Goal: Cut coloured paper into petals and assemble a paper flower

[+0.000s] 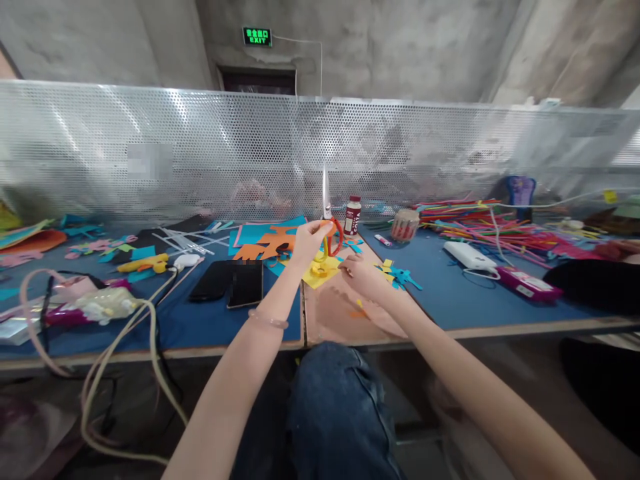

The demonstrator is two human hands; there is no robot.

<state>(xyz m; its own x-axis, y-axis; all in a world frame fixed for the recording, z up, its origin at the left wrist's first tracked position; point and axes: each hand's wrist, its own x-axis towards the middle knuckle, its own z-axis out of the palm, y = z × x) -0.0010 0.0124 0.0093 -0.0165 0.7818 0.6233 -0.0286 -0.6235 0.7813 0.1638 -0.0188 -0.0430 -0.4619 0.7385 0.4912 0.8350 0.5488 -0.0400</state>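
Observation:
My left hand is closed on a pair of scissors at the handles, with the blades pointing straight up. A red handle loop shows to the right of the fingertips, and something orange is at the pinch. Just below hangs or lies a curled yellow paper strip, over a sheet of yellow paper; whether the strip touches the hand is unclear. My right hand is closed beside it, its fingers curled in, and I cannot see what they hold, if anything. Cut orange paper lies left of the hands.
Two black phones lie to the left, near a yellow glue gun and looping cables. A dark red bottle and a jar stand behind. Colourful pipe cleaners and a white power bank are right. A perforated metal screen closes the back.

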